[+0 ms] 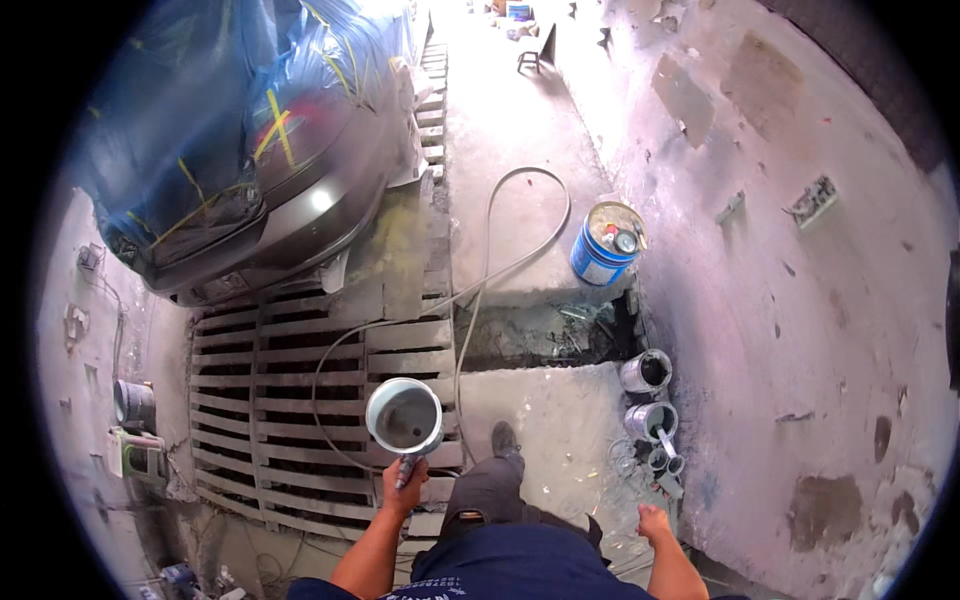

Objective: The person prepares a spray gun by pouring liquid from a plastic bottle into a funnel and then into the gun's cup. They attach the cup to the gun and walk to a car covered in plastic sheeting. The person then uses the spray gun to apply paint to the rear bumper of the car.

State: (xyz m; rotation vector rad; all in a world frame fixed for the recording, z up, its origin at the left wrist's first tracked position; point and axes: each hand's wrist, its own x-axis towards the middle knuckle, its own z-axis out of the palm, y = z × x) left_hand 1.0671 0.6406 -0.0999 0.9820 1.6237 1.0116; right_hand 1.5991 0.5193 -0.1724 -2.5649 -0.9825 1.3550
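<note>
My left hand (412,484) is closed around the grey handle of a spray gun (407,470). A round, pale cup (404,414) sits at the gun's front, with a grey-brown inside and a small dark spot. The gun is over the slatted floor grating. My right hand (654,523) hangs at my right side, its fingers curled in with nothing showing in them. It is nearest to the cups and cans along the wall. A thin hose (512,262) loops over the floor and passes close to my left hand.
A car (325,210) wrapped in blue plastic sheeting (190,110) stands far left. A blue bucket (605,243) is beside an open floor pit (540,335). Two metal cans (652,422) and plastic cups (625,458) line the right wall. A stool (529,62) stands far ahead.
</note>
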